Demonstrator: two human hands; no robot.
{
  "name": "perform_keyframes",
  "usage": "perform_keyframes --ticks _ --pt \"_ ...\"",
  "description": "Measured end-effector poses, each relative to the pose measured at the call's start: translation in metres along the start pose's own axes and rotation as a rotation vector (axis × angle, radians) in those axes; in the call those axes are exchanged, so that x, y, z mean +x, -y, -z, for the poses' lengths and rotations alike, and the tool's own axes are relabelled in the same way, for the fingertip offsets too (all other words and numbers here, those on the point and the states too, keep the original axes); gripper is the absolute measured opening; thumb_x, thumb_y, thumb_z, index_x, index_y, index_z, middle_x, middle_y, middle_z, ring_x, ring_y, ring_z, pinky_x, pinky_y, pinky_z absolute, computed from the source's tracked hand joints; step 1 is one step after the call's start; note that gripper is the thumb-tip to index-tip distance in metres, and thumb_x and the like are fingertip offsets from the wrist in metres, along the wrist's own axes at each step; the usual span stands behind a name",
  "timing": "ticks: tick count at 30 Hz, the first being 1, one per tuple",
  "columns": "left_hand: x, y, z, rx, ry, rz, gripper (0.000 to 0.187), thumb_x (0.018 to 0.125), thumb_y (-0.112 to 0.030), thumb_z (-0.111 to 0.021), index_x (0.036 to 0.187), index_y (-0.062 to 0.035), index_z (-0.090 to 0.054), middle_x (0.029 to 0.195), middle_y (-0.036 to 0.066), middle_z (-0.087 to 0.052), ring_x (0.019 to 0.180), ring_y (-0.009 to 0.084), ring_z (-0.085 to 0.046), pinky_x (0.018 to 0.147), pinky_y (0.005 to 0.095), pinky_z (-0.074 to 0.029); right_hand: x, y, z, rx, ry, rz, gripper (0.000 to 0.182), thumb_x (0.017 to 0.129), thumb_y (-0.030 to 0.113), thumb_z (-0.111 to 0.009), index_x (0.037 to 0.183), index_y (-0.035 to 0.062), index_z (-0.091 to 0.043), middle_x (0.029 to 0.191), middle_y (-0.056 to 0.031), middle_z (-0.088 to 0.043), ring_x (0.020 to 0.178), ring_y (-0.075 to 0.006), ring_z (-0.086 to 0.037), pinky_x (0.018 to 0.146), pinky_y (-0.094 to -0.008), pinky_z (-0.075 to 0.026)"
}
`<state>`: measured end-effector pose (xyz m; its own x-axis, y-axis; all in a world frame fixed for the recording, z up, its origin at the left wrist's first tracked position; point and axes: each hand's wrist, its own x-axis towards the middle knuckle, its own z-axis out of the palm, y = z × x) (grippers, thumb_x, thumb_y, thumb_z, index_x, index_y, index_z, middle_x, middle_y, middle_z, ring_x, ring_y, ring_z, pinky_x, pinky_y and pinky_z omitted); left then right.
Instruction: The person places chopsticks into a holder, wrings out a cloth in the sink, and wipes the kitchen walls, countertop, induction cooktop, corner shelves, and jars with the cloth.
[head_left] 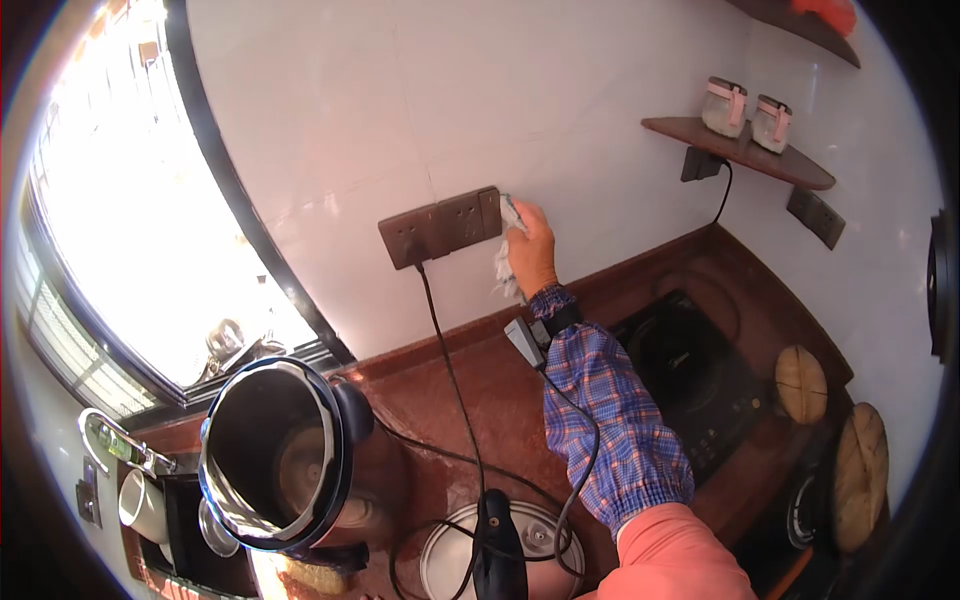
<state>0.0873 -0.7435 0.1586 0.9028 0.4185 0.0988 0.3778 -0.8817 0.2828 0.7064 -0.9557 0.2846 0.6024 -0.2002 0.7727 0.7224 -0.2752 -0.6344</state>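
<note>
My right hand point(532, 248) is closed on a whitish cloth point(508, 262), which it presses against the wall at the right end of a brown socket panel point(440, 228). A black plug with its cord is in the panel's left part. Near my right wrist, a grey plug point(524, 342) with a dark cord shows beside the checked sleeve cover point(615, 420). My left hand is not in view.
An open electric pressure cooker point(275, 455) stands at left, near the window. A round lid with a black handle point(498, 550) lies in front, crossed by cords. A black cooktop point(685, 365) is at right. Two jars point(724, 107) stand on a corner shelf point(690, 130). A sink point(190, 520) is far left.
</note>
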Motion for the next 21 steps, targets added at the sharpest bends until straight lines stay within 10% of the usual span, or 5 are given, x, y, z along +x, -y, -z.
perform_keyframes --ticks 12,15,18,21 --pt "-0.001 0.000 -0.004 0.046 -0.028 -0.033 0.053 0.088 -0.027 -0.066 0.136 -0.0079 -0.053 0.141 0.017 -0.048 0.131 0.0390 -0.040 0.109 0.0520 -0.030 -0.065 -0.047 0.014 -0.151 0.229 -0.036 0.037 0.078 -0.004 -0.051 0.112 -0.0019 -0.066 0.109 -0.0191 -0.066 0.103 -0.0345 -0.063 0.093 -0.0374 -0.049" --pt "0.001 0.004 -0.006 0.055 -0.031 -0.029 0.054 0.088 -0.027 -0.066 0.136 -0.0076 -0.053 0.140 0.017 -0.048 0.130 0.0388 -0.040 0.108 0.0520 -0.031 -0.065 -0.033 0.009 0.074 0.020 -0.438 0.040 0.082 -0.001 -0.051 0.121 -0.0030 -0.061 0.114 -0.0188 -0.063 0.105 -0.0342 -0.061 0.095 -0.0383 -0.048" --pt "0.000 0.004 -0.006 0.045 -0.018 -0.025 0.054 0.088 -0.028 -0.066 0.136 -0.0080 -0.053 0.140 0.017 -0.048 0.130 0.0388 -0.040 0.108 0.0521 -0.031 -0.036 -0.006 0.011 0.363 -0.056 -0.451 0.047 0.085 0.001 -0.051 0.132 -0.0041 -0.052 0.128 -0.0193 -0.053 0.119 -0.0349 -0.053 0.101 -0.0386 -0.044" --pt "0.000 0.001 -0.004 0.037 -0.021 -0.025 0.054 0.088 -0.029 -0.065 0.136 -0.0085 -0.053 0.140 0.016 -0.048 0.130 0.0387 -0.040 0.108 0.0520 -0.031 -0.034 -0.002 -0.007 0.003 -0.021 -0.147 0.057 0.086 0.001 -0.054 0.142 -0.0030 -0.041 0.141 -0.0199 -0.040 0.123 -0.0351 -0.047 0.108 -0.0382 -0.037"
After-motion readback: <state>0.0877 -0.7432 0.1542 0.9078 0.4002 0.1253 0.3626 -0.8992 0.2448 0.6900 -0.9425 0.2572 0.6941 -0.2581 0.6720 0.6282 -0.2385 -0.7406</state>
